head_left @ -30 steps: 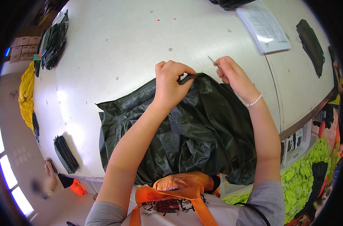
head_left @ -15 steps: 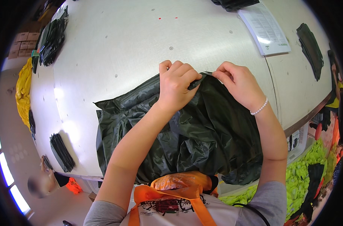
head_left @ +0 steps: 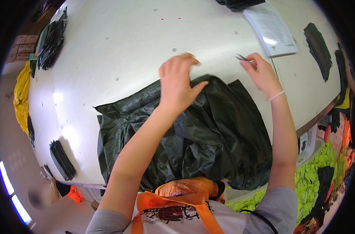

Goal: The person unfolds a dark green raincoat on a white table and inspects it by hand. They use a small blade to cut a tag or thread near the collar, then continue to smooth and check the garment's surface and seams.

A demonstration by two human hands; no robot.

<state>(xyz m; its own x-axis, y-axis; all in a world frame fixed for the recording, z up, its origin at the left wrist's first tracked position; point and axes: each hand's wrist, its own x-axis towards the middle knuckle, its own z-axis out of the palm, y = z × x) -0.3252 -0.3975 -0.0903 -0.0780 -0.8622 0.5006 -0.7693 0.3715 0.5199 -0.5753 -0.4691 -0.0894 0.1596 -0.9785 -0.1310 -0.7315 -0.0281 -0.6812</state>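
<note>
A dark green, shiny garment (head_left: 208, 144) lies crumpled on the table in front of me, its folded upper edge running up to the right. My left hand (head_left: 177, 82) is over that upper edge with thumb and fingers apart, slightly blurred, holding nothing. To the right, clear of the fabric, my right hand (head_left: 261, 76) pinches what look like small thread snips (head_left: 240, 57), their two thin tips pointing left. Most of the tool is hidden inside the fingers.
Stacks of dark fabric pieces lie at the far left (head_left: 52, 39), near left (head_left: 62, 160) and right (head_left: 318, 50). White printed sheets (head_left: 271, 31) rest at the back right. Yellow-green material (head_left: 314, 183) is heaped below the table's right edge. Another person (head_left: 44, 193) is at lower left.
My left hand has let go of the garment's upper edge and opened. My right hand has drawn away to the right and up with the snips, leaving the fabric corner loose.
</note>
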